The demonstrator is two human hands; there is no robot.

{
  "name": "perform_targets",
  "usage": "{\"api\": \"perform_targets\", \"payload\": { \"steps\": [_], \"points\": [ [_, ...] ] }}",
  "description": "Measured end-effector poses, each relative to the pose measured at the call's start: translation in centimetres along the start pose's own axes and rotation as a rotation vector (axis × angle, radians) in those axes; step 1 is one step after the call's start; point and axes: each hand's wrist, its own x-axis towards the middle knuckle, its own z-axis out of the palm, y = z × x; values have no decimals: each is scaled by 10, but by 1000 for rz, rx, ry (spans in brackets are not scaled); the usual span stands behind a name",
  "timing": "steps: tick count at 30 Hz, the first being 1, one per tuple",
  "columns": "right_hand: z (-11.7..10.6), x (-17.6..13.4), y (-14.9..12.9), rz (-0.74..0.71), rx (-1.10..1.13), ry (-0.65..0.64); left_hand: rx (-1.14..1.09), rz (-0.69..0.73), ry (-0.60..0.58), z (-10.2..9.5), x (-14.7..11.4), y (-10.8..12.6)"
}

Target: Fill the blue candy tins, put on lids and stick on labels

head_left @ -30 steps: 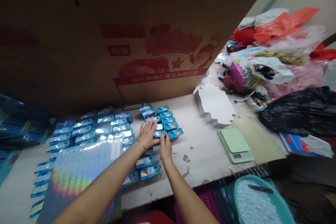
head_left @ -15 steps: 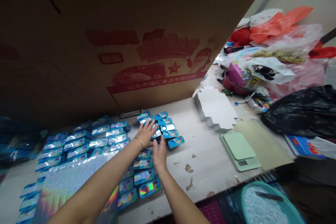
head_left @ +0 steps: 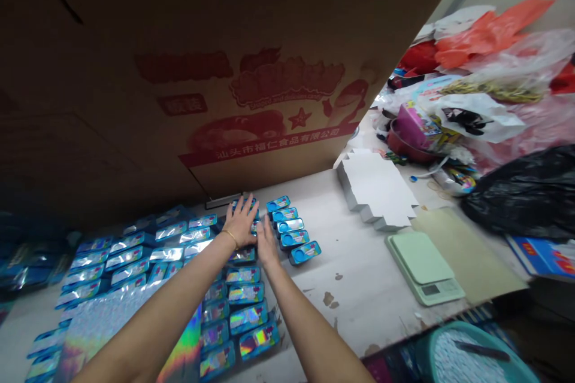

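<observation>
My left hand lies palm down with its fingers spread over a short row of small blue boxes with shiny lids, which it largely hides. Beside it, my right hand has its fingers stretched out along the right side of that row. Just to the right of my fingers is a separate column of several blue boxes, apart from my hands. Below my wrists stand more blue boxes with rainbow-reflecting lids. Further rows of blue boxes fill the table on the left.
A large cardboard carton walls off the back. A shiny holographic sheet covers boxes at front left. Rightward are a stack of white cut card, a green scale, a black bag and a teal basin of pale pellets.
Both hands have shifted slightly left with the boxes under them, and a gap now shows between those boxes and the right column. The camera view has moved a little.
</observation>
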Motion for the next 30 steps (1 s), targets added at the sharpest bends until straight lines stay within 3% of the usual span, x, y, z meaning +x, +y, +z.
{"api": "perform_targets", "payload": {
  "steps": [3, 6, 8, 11, 14, 16, 18, 22, 26, 30],
  "points": [
    [20, 23, -1, -28, 83, -40, -24, -40, -101, 12, 8, -10],
    [29, 27, -6, -46, 127, -163, -55, -71, -98, 10, -9, -27],
    [20, 14, -9, -28, 101, -223, -106, -94, -57, 1, -37, -44],
    [-15, -26, -7, -43, 36, -192, -177, -130, 33, -12, -100, -74],
    [-45, -72, 7, -59, -30, -146, -186, -161, -9, -15, -163, -95],
    [-49, -98, 17, 13, -92, -165, -160, -203, -54, -11, -189, -101],
    [-44, -114, 20, 12, -169, -192, -147, -260, -70, -4, -198, -103],
    [-22, -124, -4, -303, -415, -80, -285, -324, -45, 1, -192, -102],
    [18, -121, -45, -720, -665, -223, -508, -203, 1, -13, -185, -97],
    [62, -112, -58, -933, -885, -313, -609, -143, -2, -26, -178, -94]
  ]
}}
